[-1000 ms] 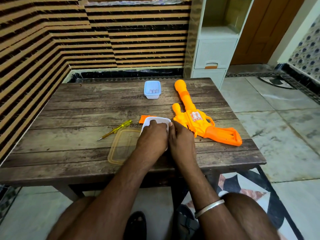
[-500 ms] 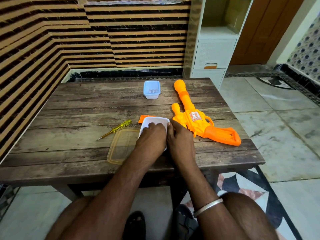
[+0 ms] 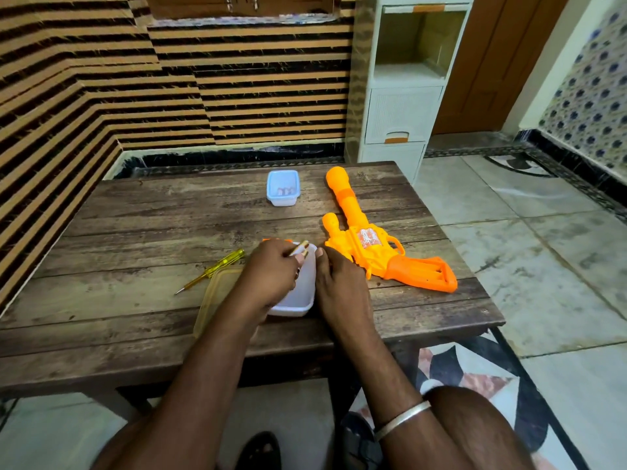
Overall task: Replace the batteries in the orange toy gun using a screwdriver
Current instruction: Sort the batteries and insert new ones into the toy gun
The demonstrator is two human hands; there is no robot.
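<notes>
The orange toy gun (image 3: 369, 239) lies on the wooden table (image 3: 135, 225), barrel pointing away, right of my hands. My left hand (image 3: 271, 273) pinches batteries (image 3: 300, 247) just above a white plastic box (image 3: 300, 293). Against the box's right side rests my right hand (image 3: 339, 283), holding it steady. A yellow-handled screwdriver (image 3: 213, 269) lies left of my hands. Behind my left hand an orange piece (image 3: 268, 239), probably the battery cover, is mostly hidden.
A small blue box (image 3: 282, 187) holding a few small items stands at the back of the table. A translucent yellow lid (image 3: 213, 296) lies under my left forearm. A white drawer cabinet (image 3: 403, 96) stands behind the table; tiled floor to the right.
My left hand has come up out of the white box holding batteries. My right hand stays against the box. The camera view has tilted up a little.
</notes>
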